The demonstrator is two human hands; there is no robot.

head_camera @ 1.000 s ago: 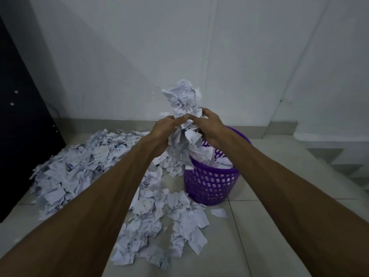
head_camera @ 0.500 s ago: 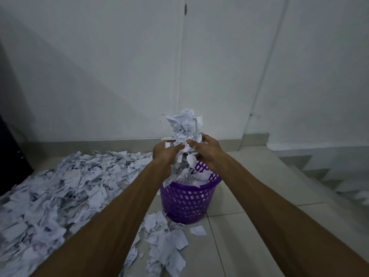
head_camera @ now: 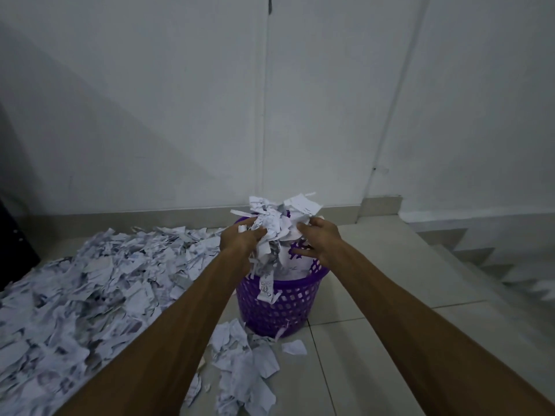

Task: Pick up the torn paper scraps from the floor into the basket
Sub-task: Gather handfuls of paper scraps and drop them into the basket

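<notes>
A white wall [head_camera: 150, 100] meets pale floor tiles [head_camera: 375, 340], with a dark cabinet [head_camera: 12, 235] at left

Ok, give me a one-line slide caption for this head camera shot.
Both hands, left hand and right hand, drop a bunch of torn paper over the purple basket, scraps covering the floor.

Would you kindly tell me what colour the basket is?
Purple, with a perforated lattice wall: basket, clearest in the head view.
</notes>
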